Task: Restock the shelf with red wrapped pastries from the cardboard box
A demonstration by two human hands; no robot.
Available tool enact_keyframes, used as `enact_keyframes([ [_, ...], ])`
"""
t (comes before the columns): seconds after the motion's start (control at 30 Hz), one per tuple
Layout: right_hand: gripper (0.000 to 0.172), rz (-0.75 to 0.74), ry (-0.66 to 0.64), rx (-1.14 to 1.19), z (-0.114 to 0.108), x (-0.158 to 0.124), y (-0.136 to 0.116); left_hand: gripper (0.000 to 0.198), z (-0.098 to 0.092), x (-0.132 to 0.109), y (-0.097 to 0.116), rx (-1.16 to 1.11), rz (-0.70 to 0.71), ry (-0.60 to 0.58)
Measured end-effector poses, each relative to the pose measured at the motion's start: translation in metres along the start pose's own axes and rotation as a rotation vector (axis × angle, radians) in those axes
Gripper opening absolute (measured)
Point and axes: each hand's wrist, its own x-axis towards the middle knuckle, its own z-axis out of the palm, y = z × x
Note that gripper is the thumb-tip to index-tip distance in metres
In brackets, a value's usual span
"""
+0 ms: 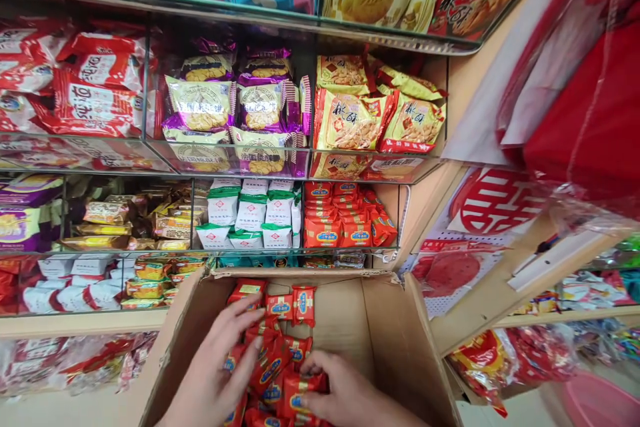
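An open cardboard box (390, 340) sits low in the head view, holding several small red snack packets (285, 307) with blue labels. My left hand (215, 373) reaches into the box, fingers spread and curled over the pile of packets. My right hand (335, 393) is closed around a red packet (300, 390) at the pile's near side. Above the box, a glass shelf compartment (345, 220) holds matching red-orange packets in stacked rows.
Glass shelves carry white-and-green packets (250, 213), purple biscuit bags (225, 107), yellow biscuit bags (370, 120) and red bags (90, 87). A wooden shelf edge (480, 307) stands to the right, with red plastic-wrapped goods (585, 100) hanging beyond it.
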Motion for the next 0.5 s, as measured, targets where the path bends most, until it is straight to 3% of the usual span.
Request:
enact_keyframes([
  [0.1,0.026,-0.057,0.125,0.191,-0.024,-0.008,-0.022,0.042,0.02,-0.002,0.016,-0.303,-0.24,-0.172],
  [0.23,0.029,-0.056,0.239,0.614,-0.042,-0.012,-0.045,0.05,0.038,0.015,0.034,-0.846,-0.597,-0.244],
  [0.33,0.03,-0.024,0.391,0.824,-0.042,-0.008,-0.05,0.04,0.04,0.029,0.046,-1.092,-0.801,-0.187],
  [0.5,0.032,-0.027,0.511,0.894,-0.037,-0.004,-0.045,0.041,0.038,0.036,0.06,-1.281,-0.929,-0.012],
])
